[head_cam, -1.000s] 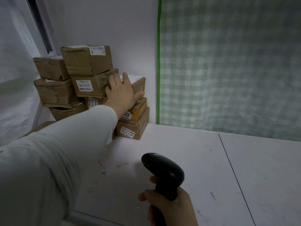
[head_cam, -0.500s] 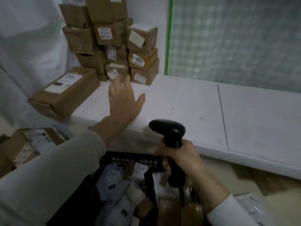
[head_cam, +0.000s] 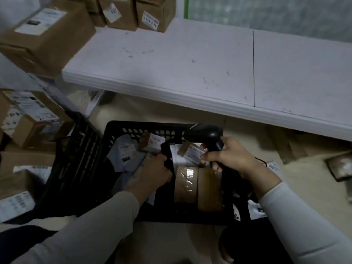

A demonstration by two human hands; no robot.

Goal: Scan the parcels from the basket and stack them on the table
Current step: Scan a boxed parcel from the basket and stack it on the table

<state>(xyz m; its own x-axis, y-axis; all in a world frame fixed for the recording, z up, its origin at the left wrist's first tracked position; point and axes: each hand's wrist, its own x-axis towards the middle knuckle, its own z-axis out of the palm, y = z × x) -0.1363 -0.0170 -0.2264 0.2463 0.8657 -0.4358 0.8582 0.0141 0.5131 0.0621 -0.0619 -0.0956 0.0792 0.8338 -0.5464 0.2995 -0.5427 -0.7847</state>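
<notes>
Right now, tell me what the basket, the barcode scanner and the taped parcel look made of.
The basket looks like black moulded plastic, by its lattice holes; the barcode scanner smooth black plastic with a dull sheen; the taped parcel brown cardboard, probably, under glossy clear tape.

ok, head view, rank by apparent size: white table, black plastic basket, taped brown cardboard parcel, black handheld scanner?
1. white table
2. black plastic basket
3. taped brown cardboard parcel and black handheld scanner: look alike; right grip covers the scanner's handle, so unranked.
</notes>
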